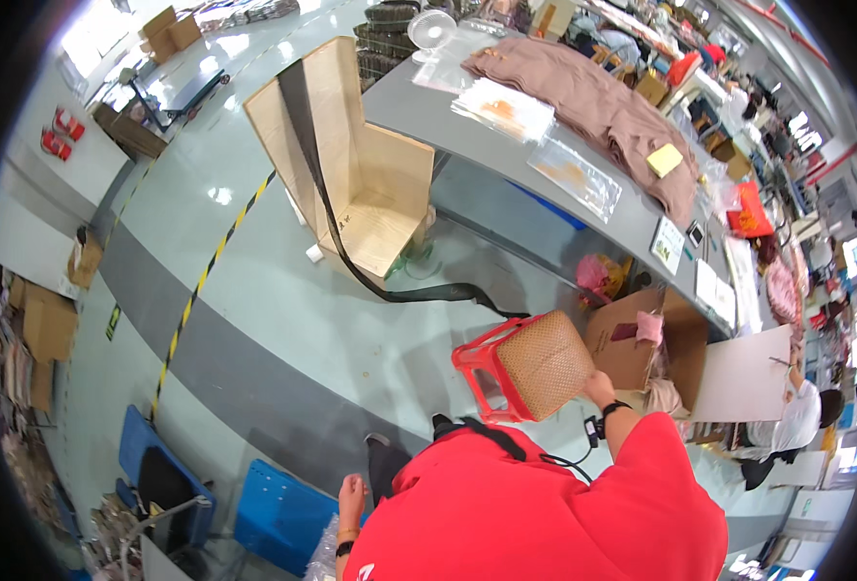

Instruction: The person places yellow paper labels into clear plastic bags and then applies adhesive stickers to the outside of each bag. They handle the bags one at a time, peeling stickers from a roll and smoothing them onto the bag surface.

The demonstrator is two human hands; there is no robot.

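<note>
My right hand [600, 389] grips the edge of a stool's woven rattan-like seat [547, 365]. The stool has a red plastic frame [481, 374]; I cannot tell whether its legs bear on the floor. My left hand [352, 494] hangs low at my side, near a blue chair [279, 512], with nothing visible in it. Ahead stands an open-sided plywood form [381, 225] with tall back panels. A long black strap [334, 225] drapes down through it, crosses the floor and reaches the stool's far side.
A long grey table [465, 123] carries folded brown fabric [581, 94], plastic bags [505, 109] and a white fan [431, 30]. An open cardboard box [617, 341] stands under its near end. A seated person [791, 414] is at right. Yellow-black tape [203, 290] marks the floor.
</note>
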